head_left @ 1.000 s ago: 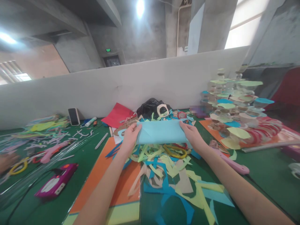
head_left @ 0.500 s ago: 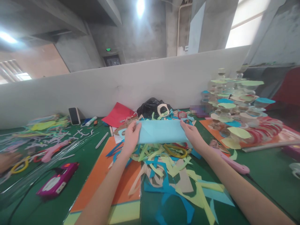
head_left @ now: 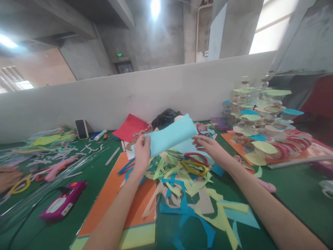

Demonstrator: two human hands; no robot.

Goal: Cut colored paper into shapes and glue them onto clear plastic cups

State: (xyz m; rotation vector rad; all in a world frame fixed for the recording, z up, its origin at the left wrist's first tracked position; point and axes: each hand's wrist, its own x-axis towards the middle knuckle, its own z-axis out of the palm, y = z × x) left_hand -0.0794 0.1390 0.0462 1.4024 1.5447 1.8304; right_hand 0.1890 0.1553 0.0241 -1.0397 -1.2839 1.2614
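A folded sheet of light blue paper (head_left: 171, 133) is pinched at its left end by my left hand (head_left: 142, 150), and it tilts up toward the right. My right hand (head_left: 208, 146) is off the paper, fingers apart, just below and right of its raised end. Under the paper lie scissors with red handles (head_left: 196, 158) and a pair with yellow handles (head_left: 195, 168). Around them spreads a heap of cut paper scraps (head_left: 179, 194) in blue, yellow-green and beige. Another light blue piece (head_left: 186, 147) shows beneath the folded sheet.
Orange sheets (head_left: 111, 194) lie at left, near a purple box (head_left: 65, 201) with a cable. A phone (head_left: 82, 129) leans on the partition. At right stands a tiered model (head_left: 260, 121) of clear cups and paper discs. Another person's hand (head_left: 10, 177) is at far left.
My right hand has let go of the light blue paper and opened. The paper's right end has swung upward, uncovering the red-handled scissors, while my left hand keeps its grip.
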